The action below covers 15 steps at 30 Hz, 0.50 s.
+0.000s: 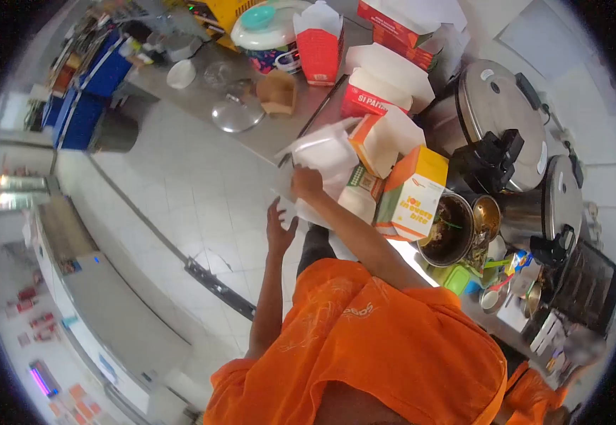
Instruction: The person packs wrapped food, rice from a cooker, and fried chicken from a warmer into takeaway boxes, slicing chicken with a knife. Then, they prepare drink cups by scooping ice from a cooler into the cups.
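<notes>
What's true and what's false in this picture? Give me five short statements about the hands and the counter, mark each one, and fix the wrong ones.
1. The right hand is at the blurred white item. True.
2. The left hand is gripping a red box. False: its fingers are spread near the white item, with no box in it.
3. The yellow and white box stands beside an open metal pot. True.
4. The round lid is on top of that pot. False: it lies on the counter, beside a brown container.
5. A tall red box stands next to the flowered pot. True.
</notes>
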### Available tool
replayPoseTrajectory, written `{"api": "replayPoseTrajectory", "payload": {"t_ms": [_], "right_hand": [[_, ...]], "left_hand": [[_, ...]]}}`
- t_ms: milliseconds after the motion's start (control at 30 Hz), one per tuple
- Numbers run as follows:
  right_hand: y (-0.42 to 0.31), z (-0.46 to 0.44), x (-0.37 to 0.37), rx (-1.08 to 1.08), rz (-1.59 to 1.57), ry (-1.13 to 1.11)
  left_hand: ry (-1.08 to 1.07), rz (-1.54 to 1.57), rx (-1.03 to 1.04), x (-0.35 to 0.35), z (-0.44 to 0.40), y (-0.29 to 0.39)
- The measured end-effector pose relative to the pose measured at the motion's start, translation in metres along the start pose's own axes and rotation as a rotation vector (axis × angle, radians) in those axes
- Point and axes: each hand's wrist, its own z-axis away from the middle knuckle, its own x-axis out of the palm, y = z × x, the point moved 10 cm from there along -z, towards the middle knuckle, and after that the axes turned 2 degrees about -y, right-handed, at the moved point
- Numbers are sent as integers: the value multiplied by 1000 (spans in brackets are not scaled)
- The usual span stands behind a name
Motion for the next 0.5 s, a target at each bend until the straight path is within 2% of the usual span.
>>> {"api": "replayPoseTrajectory", "payload": {"t_ms": [33, 100, 200, 300, 433, 500], "right_hand": [[3, -4, 4, 17, -4, -33], [11, 3, -5, 69, -14, -98], [9, 21, -42, 95, -71, -53], [13, 25, -55, 84, -150, -41], [14, 12, -74, -170, -422, -92], [21, 7, -86, -234, -551, -61]], "left_hand": [[-33, 11, 17, 0, -28, -1], [-83, -232, 256, 1, -85, 40], [-223, -353, 410, 27, -106, 43], [-241, -210, 527, 38, -112, 51], [-138, -35, 582, 36, -119, 76], [-112, -87, 639, 37, -122, 89]]}}
